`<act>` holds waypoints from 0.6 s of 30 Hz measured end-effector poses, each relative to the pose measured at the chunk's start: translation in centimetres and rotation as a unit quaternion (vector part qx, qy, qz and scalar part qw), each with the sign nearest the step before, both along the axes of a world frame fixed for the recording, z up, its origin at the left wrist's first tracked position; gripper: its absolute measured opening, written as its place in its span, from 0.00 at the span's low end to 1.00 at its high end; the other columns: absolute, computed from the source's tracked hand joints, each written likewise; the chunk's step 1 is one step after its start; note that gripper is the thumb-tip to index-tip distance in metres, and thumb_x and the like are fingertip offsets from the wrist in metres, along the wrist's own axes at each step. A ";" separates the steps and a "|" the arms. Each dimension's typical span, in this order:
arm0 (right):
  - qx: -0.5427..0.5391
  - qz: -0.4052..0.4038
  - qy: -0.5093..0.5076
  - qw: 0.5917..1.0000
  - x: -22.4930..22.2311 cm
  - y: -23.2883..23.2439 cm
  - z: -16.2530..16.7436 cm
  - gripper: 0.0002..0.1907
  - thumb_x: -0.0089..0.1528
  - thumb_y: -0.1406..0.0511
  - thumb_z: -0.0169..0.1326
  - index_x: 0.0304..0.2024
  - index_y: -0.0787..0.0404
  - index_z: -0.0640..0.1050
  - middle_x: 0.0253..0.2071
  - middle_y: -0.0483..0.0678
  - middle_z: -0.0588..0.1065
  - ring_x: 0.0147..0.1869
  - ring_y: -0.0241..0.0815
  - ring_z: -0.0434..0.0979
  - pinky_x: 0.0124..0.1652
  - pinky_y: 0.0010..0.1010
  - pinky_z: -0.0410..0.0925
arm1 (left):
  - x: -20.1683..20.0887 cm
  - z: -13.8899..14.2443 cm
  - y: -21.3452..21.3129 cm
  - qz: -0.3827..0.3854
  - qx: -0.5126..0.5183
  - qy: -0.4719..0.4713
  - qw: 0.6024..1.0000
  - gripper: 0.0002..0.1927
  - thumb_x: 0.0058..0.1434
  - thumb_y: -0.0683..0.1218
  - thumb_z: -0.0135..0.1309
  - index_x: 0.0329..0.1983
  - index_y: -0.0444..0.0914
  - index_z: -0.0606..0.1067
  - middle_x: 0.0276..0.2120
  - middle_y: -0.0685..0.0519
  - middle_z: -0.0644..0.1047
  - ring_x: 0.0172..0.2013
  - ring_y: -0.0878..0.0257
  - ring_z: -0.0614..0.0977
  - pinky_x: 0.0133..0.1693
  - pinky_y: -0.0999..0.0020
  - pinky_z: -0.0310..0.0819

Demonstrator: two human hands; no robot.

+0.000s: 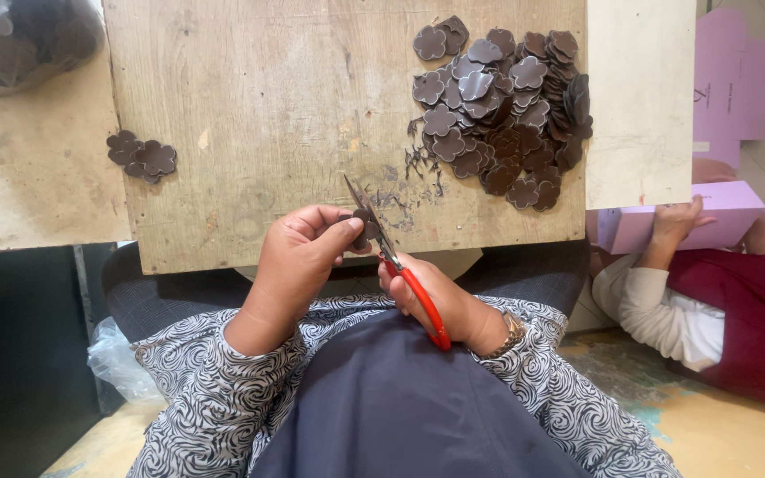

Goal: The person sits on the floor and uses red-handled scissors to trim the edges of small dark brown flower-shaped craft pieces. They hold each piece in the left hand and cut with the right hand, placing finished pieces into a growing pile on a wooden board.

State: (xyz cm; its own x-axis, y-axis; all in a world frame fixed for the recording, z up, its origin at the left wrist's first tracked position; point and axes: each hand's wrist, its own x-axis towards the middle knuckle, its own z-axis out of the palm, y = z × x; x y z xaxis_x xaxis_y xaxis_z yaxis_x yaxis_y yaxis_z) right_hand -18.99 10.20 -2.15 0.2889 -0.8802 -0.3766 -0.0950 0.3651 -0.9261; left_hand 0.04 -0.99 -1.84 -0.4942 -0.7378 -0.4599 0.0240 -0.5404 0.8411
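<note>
Two hands worked close: my left hand (pixel 298 252) pinched a brown flower piece (pixel 363 221), fingers (pixel 334 232) risking a nick from the scissors (pixel 391 257) gripped in my right hand (pixel 440 301).

The left hand (pixel 298 252) hides most of the small dark piece (pixel 363 223) it pinches.

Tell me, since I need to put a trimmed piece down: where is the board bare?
Bare: the wooden board between the small stack of flower cutouts and the big pile. Crowded: the right side under that pile, and trimmings near the scissors.
</note>
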 end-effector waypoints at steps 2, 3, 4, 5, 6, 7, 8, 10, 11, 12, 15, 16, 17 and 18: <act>0.002 -0.004 -0.004 1.000 0.0 0.1 0.0 0.35 0.65 0.35 0.40 0.43 0.60 0.69 0.33 0.40 0.65 0.33 0.29 0.62 0.33 0.22 0.64 | 0.0 0.1 0.0 0.004 -0.001 -0.006 1.000 0.09 0.64 0.44 0.57 0.43 0.34 0.81 0.31 0.55 0.83 0.28 0.75 0.77 0.30 0.79 0.68; 0.004 -0.006 -0.006 1.000 0.1 0.1 0.0 0.35 0.65 0.35 0.40 0.43 0.60 0.69 0.33 0.40 0.65 0.32 0.28 0.62 0.33 0.22 0.64 | 0.0 0.2 0.0 0.006 -0.001 -0.009 1.000 0.09 0.64 0.44 0.57 0.43 0.34 0.81 0.30 0.55 0.83 0.27 0.75 0.76 0.30 0.79 0.68; 0.010 -0.009 -0.012 1.000 0.1 0.1 0.0 0.35 0.65 0.35 0.40 0.43 0.60 0.69 0.33 0.40 0.65 0.32 0.28 0.62 0.33 0.21 0.64 | -0.1 0.2 0.1 0.007 -0.003 -0.006 1.000 0.09 0.64 0.44 0.56 0.42 0.34 0.81 0.31 0.55 0.83 0.27 0.75 0.76 0.30 0.79 0.68; 0.016 -0.013 -0.018 1.000 0.1 0.1 0.0 0.35 0.65 0.35 0.41 0.43 0.60 0.69 0.33 0.40 0.65 0.32 0.28 0.62 0.33 0.21 0.64 | -0.1 0.2 0.1 0.008 -0.005 -0.003 1.000 0.09 0.65 0.44 0.56 0.42 0.34 0.80 0.31 0.55 0.83 0.27 0.75 0.76 0.30 0.79 0.67; 0.022 -0.016 -0.025 0.999 0.2 0.1 0.0 0.35 0.65 0.35 0.41 0.43 0.60 0.69 0.33 0.40 0.65 0.32 0.28 0.62 0.33 0.21 0.64 | -0.1 0.2 0.1 0.009 -0.007 0.000 1.000 0.09 0.65 0.44 0.56 0.42 0.33 0.80 0.31 0.55 0.83 0.28 0.75 0.77 0.30 0.79 0.67; 0.022 -0.016 -0.019 0.999 0.3 0.1 0.0 0.35 0.65 0.35 0.41 0.43 0.60 0.69 0.32 0.40 0.65 0.32 0.28 0.62 0.32 0.21 0.64 | -0.1 0.2 0.1 0.011 -0.008 -0.001 1.000 0.09 0.64 0.44 0.56 0.42 0.34 0.80 0.31 0.55 0.83 0.28 0.75 0.76 0.30 0.79 0.68; 0.023 -0.016 -0.012 1.000 0.2 0.0 0.1 0.34 0.65 0.36 0.41 0.43 0.60 0.69 0.32 0.40 0.65 0.31 0.28 0.62 0.32 0.21 0.64 | -0.1 0.1 0.1 0.014 -0.008 -0.001 1.000 0.09 0.64 0.43 0.56 0.43 0.34 0.80 0.31 0.55 0.83 0.27 0.75 0.76 0.30 0.79 0.68; 0.021 -0.013 -0.008 1.000 0.2 0.1 0.2 0.34 0.65 0.36 0.41 0.43 0.60 0.69 0.31 0.40 0.65 0.31 0.28 0.62 0.31 0.21 0.64 | 0.0 0.1 0.1 0.016 -0.008 -0.003 1.000 0.09 0.64 0.43 0.56 0.42 0.33 0.80 0.31 0.55 0.83 0.27 0.75 0.76 0.30 0.79 0.68; 0.019 -0.010 -0.010 1.000 0.1 0.1 0.3 0.33 0.66 0.37 0.41 0.43 0.60 0.69 0.31 0.40 0.65 0.31 0.28 0.61 0.31 0.21 0.63 | 0.0 0.1 0.1 0.016 -0.008 -0.003 1.000 0.09 0.64 0.43 0.56 0.42 0.33 0.80 0.31 0.54 0.83 0.27 0.75 0.75 0.30 0.79 0.67; 0.016 -0.008 -0.012 1.000 0.1 0.1 0.4 0.33 0.66 0.37 0.42 0.43 0.60 0.69 0.31 0.39 0.65 0.31 0.28 0.61 0.31 0.21 0.63 | 0.0 0.1 0.1 0.015 -0.007 -0.004 1.000 0.09 0.65 0.43 0.56 0.42 0.33 0.80 0.31 0.54 0.83 0.27 0.75 0.75 0.30 0.79 0.67; -0.094 0.000 0.007 0.996 0.1 0.0 0.4 0.32 0.70 0.39 0.40 0.45 0.60 0.68 0.35 0.39 0.65 0.36 0.27 0.61 0.36 0.21 0.63 | 0.1 0.1 0.1 0.020 0.003 -0.005 1.000 0.09 0.64 0.44 0.57 0.42 0.33 0.80 0.30 0.54 0.83 0.26 0.75 0.75 0.29 0.79 0.67; -0.075 -0.005 0.004 0.997 0.1 0.0 0.4 0.31 0.70 0.39 0.41 0.45 0.60 0.68 0.34 0.38 0.65 0.35 0.27 0.61 0.35 0.21 0.63 | 0.0 0.1 0.1 0.018 0.001 -0.006 1.000 0.09 0.64 0.44 0.57 0.42 0.33 0.80 0.30 0.54 0.83 0.26 0.75 0.75 0.29 0.79 0.67; -0.055 -0.009 0.002 0.998 0.2 -0.1 0.4 0.31 0.70 0.40 0.41 0.45 0.60 0.69 0.33 0.38 0.65 0.34 0.27 0.61 0.34 0.21 0.63 | 0.0 0.1 0.1 0.017 -0.001 -0.008 1.000 0.09 0.64 0.44 0.57 0.42 0.33 0.80 0.30 0.54 0.83 0.26 0.75 0.75 0.29 0.79 0.67; -0.036 -0.013 -0.001 0.999 0.2 -0.1 0.3 0.30 0.69 0.40 0.42 0.44 0.60 0.69 0.32 0.38 0.65 0.33 0.27 0.60 0.33 0.21 0.63 | 0.0 0.1 0.1 0.016 -0.003 -0.010 1.000 0.09 0.64 0.44 0.57 0.42 0.33 0.80 0.31 0.54 0.83 0.26 0.75 0.75 0.29 0.79 0.66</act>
State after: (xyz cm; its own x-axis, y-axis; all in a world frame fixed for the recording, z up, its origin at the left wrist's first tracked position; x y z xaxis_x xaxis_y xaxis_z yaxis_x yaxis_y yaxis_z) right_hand -18.76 10.14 -1.83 0.2663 -0.9119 -0.3123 -0.0845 0.3006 -0.9500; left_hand 0.04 -0.89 -1.78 -0.4610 -0.7555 -0.4656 0.0242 -0.5351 0.8444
